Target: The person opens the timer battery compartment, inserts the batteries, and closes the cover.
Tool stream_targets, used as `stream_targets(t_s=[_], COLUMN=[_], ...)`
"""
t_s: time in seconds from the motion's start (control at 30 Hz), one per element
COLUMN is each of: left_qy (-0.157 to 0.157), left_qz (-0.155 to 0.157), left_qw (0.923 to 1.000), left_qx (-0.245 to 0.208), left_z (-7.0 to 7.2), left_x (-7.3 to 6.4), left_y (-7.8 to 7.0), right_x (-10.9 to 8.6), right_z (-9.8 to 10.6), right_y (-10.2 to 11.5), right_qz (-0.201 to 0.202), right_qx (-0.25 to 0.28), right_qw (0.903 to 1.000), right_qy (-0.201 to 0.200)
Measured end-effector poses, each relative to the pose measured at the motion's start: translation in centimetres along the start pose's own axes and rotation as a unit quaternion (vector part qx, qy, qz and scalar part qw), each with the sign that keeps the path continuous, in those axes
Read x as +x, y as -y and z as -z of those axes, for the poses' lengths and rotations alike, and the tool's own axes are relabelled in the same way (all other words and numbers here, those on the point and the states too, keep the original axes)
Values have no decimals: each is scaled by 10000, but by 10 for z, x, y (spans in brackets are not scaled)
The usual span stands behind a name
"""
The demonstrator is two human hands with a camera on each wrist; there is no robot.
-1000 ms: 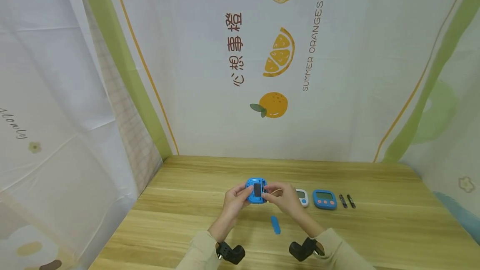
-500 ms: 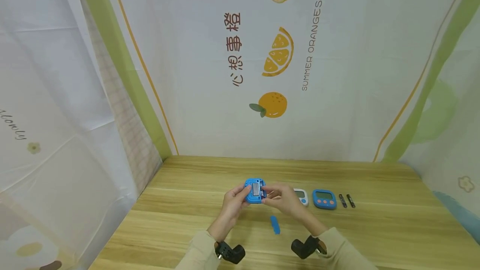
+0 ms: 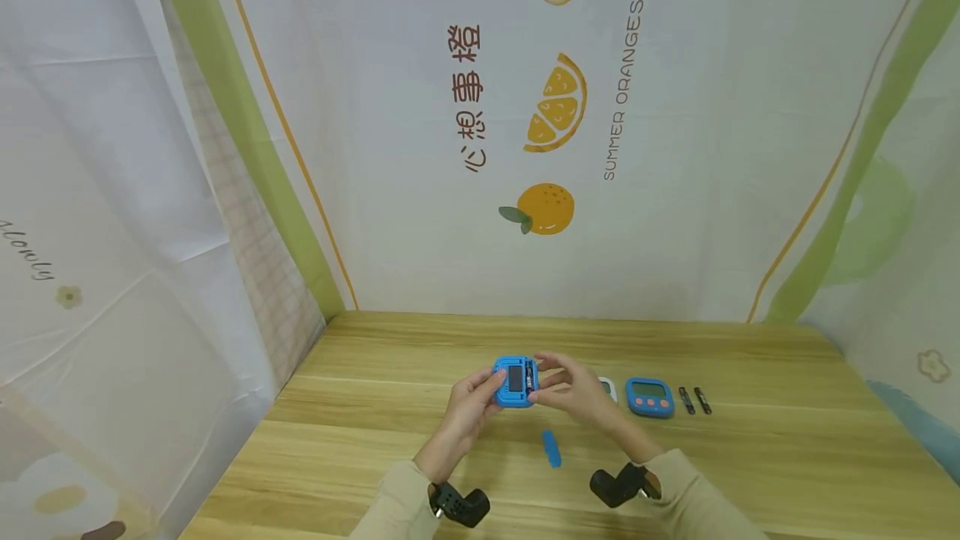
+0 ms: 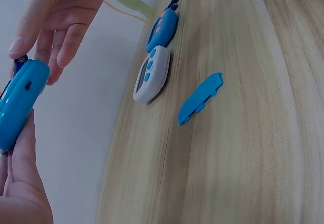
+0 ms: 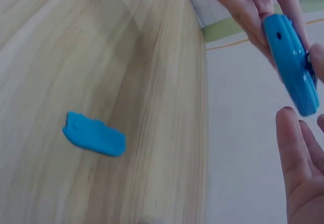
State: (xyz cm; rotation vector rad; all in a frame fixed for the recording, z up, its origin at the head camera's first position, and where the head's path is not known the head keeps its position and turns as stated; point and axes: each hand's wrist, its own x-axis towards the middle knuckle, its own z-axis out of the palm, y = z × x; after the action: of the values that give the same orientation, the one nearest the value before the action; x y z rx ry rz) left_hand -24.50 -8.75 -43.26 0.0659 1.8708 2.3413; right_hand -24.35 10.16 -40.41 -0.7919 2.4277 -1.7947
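My left hand (image 3: 467,408) grips a blue digital timer (image 3: 512,399) above the table, its back turned up with the long battery slot at the right side uncovered. A dark AAA-size battery (image 3: 529,377) lies in that slot. Beside it is my right hand (image 3: 576,397), thumb touching the battery end and fingers spread off the timer's edge. In the left wrist view, the thumb tip sits right on the battery end at the rim of the timer (image 4: 24,95). A blue battery cover (image 3: 552,449) lies loose on the table below the hands.
A white timer (image 3: 611,390) lies partly hidden behind my right hand. To its right sit a second blue timer (image 3: 650,397) with orange buttons and two dark batteries (image 3: 694,401). The wooden table (image 3: 390,340) ends at a printed cloth (image 3: 675,257).
My right hand has drawn back slightly to the right, its fingers spreading away from the slot, so the battery there shows more. The left hand has tilted the timer a little.
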Motion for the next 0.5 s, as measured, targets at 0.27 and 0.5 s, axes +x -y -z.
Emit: stream_targets(t_s=[0.27, 0.5], left_qy=[453, 522], left_qz=[-159, -114], left_qw=[9987, 9984], left_qx=[195, 161], left_z=[-1, -1], left_x=[-3, -3], left_y=[-4, -6], right_x=[2, 9], right_z=[10, 11], right_y=[5, -20], right_qz=[175, 238], right_qx=[51, -11], right_qw=[9976, 9985], right_qy=[675, 487])
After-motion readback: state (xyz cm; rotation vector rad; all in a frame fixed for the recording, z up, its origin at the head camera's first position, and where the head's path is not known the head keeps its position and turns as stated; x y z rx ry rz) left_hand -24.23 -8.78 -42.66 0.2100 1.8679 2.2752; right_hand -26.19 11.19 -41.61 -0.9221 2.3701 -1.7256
